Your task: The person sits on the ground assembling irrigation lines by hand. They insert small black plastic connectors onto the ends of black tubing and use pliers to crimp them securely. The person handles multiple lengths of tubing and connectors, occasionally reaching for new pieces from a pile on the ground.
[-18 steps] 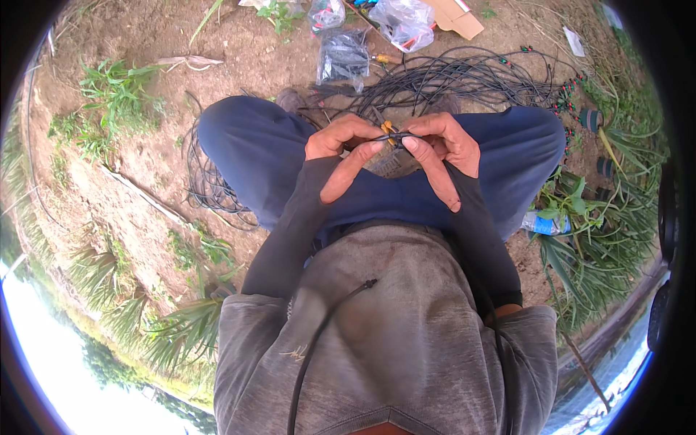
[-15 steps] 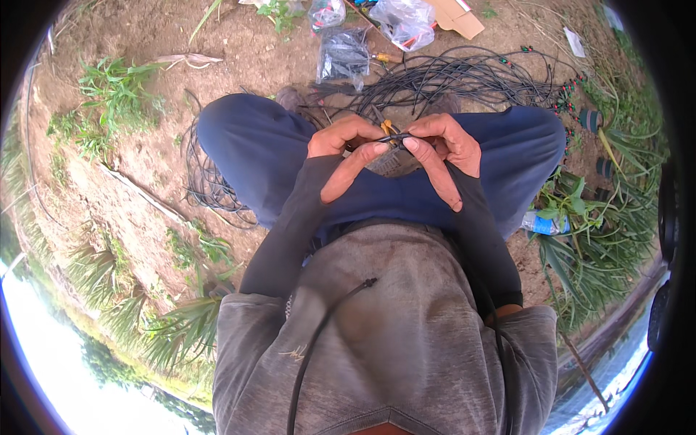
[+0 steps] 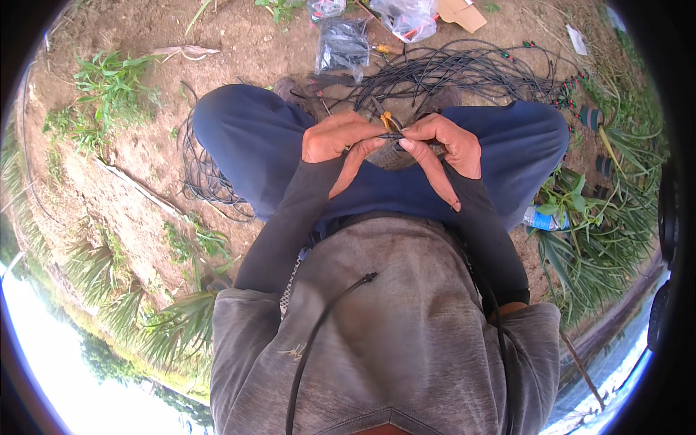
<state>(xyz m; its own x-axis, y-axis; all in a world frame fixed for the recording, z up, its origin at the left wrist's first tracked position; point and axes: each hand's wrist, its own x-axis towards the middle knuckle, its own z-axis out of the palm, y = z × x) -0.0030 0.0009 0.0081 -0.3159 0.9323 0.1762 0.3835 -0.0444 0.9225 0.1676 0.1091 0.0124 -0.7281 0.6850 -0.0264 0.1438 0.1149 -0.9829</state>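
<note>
Since the work is so tiny, both hands are brought together in the middle of the frame, a bit above centre, over the gap between the crossed legs. The left hand [image 3: 335,142] has a thumb-and-finger pinch on one side of a thin black piece [image 3: 392,135], and the right hand [image 3: 451,148] pinches the other side, so it sits between the two sets of fingertips. My guess is they're gripping from both ends to steady it; fingertips give finer control than a full fist. Too small to tell if it's one part or two joined.

Right behind it there's a yellow-orange tool [image 3: 387,119], just above the fingertips. Can't tell if it's touching anything, but that's a handy spot for it. Both forearms are angled in over the blue trousers [image 3: 250,138], probably handy for bracing.

Supplies look parked within reach: a tangle of black tubing [image 3: 464,72] at upper centre, a clear bag of dark bits [image 3: 342,51] just left of it, and red-and-green fittings [image 3: 569,90] at upper right, near the tangle's end. One black cord [image 3: 308,355] hangs over the grey shirt [image 3: 406,326], I'd guess to leave both hands free.
</note>
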